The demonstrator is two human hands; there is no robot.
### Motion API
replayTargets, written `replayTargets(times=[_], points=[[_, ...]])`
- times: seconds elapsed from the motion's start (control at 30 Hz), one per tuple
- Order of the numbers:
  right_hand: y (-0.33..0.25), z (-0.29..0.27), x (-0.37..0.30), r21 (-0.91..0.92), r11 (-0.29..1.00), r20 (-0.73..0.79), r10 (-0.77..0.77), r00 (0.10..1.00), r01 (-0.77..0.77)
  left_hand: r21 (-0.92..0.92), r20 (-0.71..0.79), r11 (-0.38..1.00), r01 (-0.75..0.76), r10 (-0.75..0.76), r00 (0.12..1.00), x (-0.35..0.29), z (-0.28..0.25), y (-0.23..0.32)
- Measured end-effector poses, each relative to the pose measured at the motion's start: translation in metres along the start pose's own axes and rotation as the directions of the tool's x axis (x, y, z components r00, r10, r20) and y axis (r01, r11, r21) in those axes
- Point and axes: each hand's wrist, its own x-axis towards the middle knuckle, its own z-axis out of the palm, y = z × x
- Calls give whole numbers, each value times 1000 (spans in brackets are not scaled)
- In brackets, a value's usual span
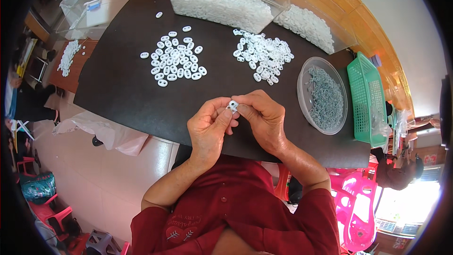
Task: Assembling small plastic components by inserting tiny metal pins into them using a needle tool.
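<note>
Your left hand [207,125] and right hand [265,119] meet above the table's near edge, thumbs and fingertips closed on one small white piece [233,105]. It is smooth and rounded, with a dark round hole facing up; your fingertips hide part of its outline. The other fingers of both hands curl in beneath.

Beyond your hands, toward the table's left edge, lies a loose pile [175,60] of glossy white ovals, mostly flat, each with two holes. To its right, nearer the far edge, a denser heap [265,55] of white pieces lies jumbled at odd angles, its outlines more ragged.

Toward the table's right edge sits a round tub [302,87] of clear plastic, filled with a bristling tangle of slim grey metal bits [325,99]. Just beside it, along that edge, stands a green basket [364,98] with latticed plastic walls.

Along the far edge, two clear bins hold deep, pebbly masses of white pieces. The table [120,92] itself is dark brown, smooth and faintly shiny.
</note>
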Motion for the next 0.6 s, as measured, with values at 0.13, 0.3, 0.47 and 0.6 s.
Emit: replayTargets(times=[0.13, 0.3, 0.47, 0.6], points=[[0, -2, 2, -100, 995, 40, -4, 999, 8, 61, 12, 998, -24, 24, 1000, 0, 0, -1], [0, -2, 0, 87, 976, 25, 200, 979, -202, 163, 40, 986, -45, 39, 998, 0, -2, 1], [2, -4, 0, 40, 990, 27, 136, 990, -137, 200, 53, 978, -59, 49, 997, -1, -1, 2], [3, -6, 0, 32, 995, -1, 94, 996, -94, 231, 60, 971, -67, 54, 997, -1, 1, 2]])
